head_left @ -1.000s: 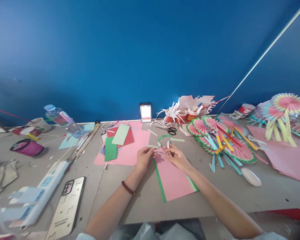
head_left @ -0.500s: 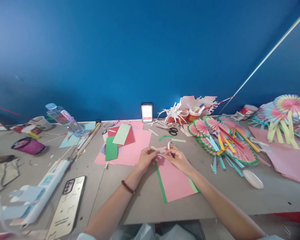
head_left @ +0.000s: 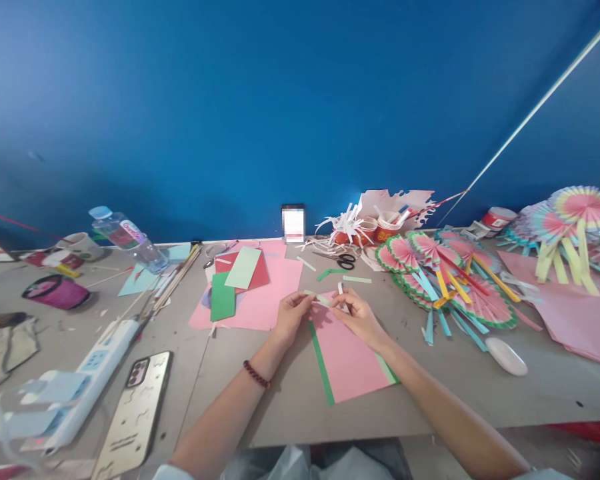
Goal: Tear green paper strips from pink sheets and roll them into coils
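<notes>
My left hand (head_left: 294,315) pinches a short pale green paper strip (head_left: 324,300) between thumb and fingers, above the far end of a pink paper sheet (head_left: 347,360). Close beside it, my right hand (head_left: 361,319) is closed around a narrow white roll of tape (head_left: 341,289), its fingertips at the strip's right end. The pink sheet lies flat on the table, with a dark green strip (head_left: 321,367) along its left edge and pale and dark green strips along its right edge. My fingers partly hide the strip and the roll.
Black scissors (head_left: 347,261) and loose green strips (head_left: 357,280) lie beyond my hands. Coloured paper pieces (head_left: 223,297) lie left, pleated paper fans (head_left: 437,260) right. A phone (head_left: 135,413), a power strip (head_left: 93,373), a bottle (head_left: 130,237) and a white mouse-shaped object (head_left: 506,357) are also around.
My hands have drawn slightly apart, and more of the pale green strip shows between them. The pink sheet has stayed in place.
</notes>
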A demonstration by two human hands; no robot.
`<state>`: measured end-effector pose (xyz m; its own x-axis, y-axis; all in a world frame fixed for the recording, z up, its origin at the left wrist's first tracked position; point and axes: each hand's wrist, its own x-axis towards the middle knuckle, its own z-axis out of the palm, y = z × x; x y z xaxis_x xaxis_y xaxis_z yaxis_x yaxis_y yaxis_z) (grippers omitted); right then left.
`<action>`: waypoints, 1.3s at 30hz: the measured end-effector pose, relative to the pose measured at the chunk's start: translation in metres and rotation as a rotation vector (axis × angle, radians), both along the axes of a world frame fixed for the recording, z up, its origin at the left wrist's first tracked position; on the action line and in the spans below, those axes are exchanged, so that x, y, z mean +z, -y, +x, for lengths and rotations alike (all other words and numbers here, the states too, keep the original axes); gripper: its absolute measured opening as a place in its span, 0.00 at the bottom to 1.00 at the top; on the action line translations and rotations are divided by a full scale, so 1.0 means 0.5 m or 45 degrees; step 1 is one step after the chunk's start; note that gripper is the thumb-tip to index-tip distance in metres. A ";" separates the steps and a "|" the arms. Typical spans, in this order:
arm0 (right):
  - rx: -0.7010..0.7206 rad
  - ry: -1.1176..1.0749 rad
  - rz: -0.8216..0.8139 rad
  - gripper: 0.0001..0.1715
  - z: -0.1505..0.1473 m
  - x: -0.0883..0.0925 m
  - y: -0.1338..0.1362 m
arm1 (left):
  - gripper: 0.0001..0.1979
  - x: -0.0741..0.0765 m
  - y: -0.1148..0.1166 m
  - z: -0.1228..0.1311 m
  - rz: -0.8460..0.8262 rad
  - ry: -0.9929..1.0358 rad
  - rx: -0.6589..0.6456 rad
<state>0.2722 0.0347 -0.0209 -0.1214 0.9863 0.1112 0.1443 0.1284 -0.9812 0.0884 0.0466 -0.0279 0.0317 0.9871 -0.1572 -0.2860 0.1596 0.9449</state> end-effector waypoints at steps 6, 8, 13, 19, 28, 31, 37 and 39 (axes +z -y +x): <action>-0.026 0.024 0.041 0.15 -0.001 -0.001 0.001 | 0.19 0.004 0.011 0.007 -0.007 -0.021 0.051; -0.013 0.008 0.031 0.16 -0.001 0.000 0.002 | 0.18 0.006 0.017 0.012 0.010 -0.034 0.054; 0.002 -0.044 -0.007 0.19 -0.005 -0.001 0.005 | 0.17 0.007 0.028 0.025 0.065 -0.047 0.063; -0.027 -0.023 -0.014 0.18 -0.009 0.006 0.006 | 0.14 0.007 0.037 0.034 0.101 -0.111 -0.023; -0.072 -0.015 -0.005 0.18 -0.012 0.009 0.008 | 0.14 0.006 0.039 0.035 0.155 -0.142 -0.062; -0.083 0.003 0.003 0.17 -0.010 0.006 0.007 | 0.14 0.009 0.039 0.035 0.145 -0.137 -0.072; -0.076 0.044 0.011 0.17 -0.006 -0.001 0.006 | 0.16 0.006 0.039 0.034 0.183 -0.146 -0.098; -0.069 0.040 0.018 0.17 -0.005 -0.004 0.006 | 0.15 0.003 0.039 0.033 0.199 -0.156 -0.098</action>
